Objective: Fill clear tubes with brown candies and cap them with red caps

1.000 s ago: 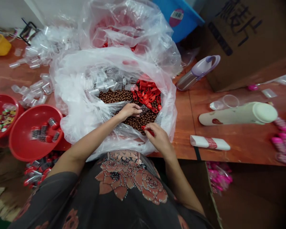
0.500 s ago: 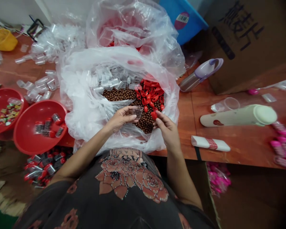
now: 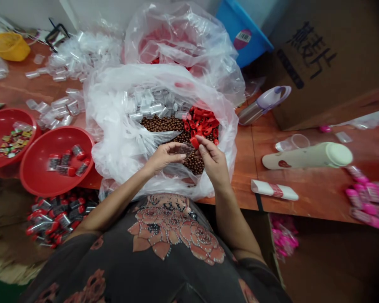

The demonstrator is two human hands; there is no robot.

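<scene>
My left hand [image 3: 162,158] is closed on a small clear plastic container [image 3: 183,148], held just above the brown candy balls [image 3: 164,124]. My right hand [image 3: 212,161] pinches a red cap [image 3: 194,142] against the container's mouth. Both hands hover inside a big open clear plastic bag [image 3: 113,139] on the table. The bag also holds a pile of red caps [image 3: 204,120] at the right and several empty clear containers [image 3: 151,107] at the back.
Two red bowls stand at left: the nearer bowl [image 3: 34,179] holds filled capped containers, the farther bowl [image 3: 0,126] wrapped candies. Below the table lies a heap of filled containers [image 3: 53,216]. A white flask [image 3: 306,156], purple-lidded jug [image 3: 263,103] and cardboard box [image 3: 318,54] are right.
My left hand lifted a clear container out of the candy balls. My right hand rose with a red cap and brought it to the container's mouth.
</scene>
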